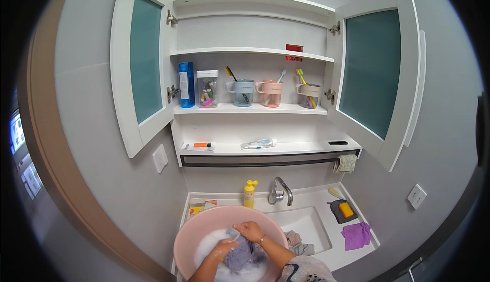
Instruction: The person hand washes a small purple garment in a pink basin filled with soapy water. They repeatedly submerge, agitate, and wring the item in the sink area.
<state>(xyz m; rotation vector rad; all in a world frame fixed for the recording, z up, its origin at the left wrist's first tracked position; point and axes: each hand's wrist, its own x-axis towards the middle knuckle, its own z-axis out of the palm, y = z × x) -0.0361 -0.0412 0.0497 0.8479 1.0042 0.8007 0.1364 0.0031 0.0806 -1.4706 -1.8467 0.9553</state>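
Observation:
A large pink basin (190,233) full of white suds (206,242) stands on the counter, partly over the sink. Inside it lies a wet grey-purple cloth (239,259), bunched up and partly under the foam. My left hand (223,250) is closed on the cloth's left side. Just above and to the right, my right hand (250,231) pinches the cloth's upper part, fingers bent; a bracelet circles that wrist. The lower part of the cloth is hidden by suds.
Behind the basin are a yellow bottle (249,194) and a chrome faucet (279,192). Crumpled clothes (301,244) lie in the white sink (319,221). At right rest a yellow sponge (346,209) and purple cloth (356,236). Above, open cabinet doors (375,73) flank shelves with toothbrush cups (270,94).

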